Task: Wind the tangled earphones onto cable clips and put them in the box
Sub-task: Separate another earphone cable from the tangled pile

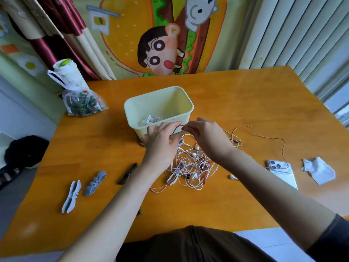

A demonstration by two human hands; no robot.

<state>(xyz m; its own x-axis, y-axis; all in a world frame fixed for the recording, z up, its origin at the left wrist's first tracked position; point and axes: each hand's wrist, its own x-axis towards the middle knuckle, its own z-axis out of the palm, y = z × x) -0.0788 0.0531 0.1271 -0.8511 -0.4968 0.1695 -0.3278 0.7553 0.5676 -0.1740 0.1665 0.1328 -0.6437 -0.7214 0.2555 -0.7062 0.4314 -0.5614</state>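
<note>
Two bare forearms reach from the bottom edge to the middle of the tabletop (245,103), where the hands meet over the tangle of earphones (192,165). That heap of white and reddish cords lies just below both hands, on the person's side of them, in front of the near wall of the box (136,123). Lifted out of it is a dark strand (176,129), a short loop running roughly left to right. The right hand (206,138) pinches it between thumb and fingertip, and the left hand (160,143) appears to hold the other side with curled fingers, though the contact itself is hidden. Both hands are about equally close to the heap, so the likely next pull is upward and apart to free this one cord. What looks like a wound set (150,120) sits in the box. Free clips lie well to the left, nearer the left hand: a dark clip (128,173), a grey clip (95,183) and a pale clip (71,195). A red cord (264,136) trails right toward a phone (283,173).
</note>
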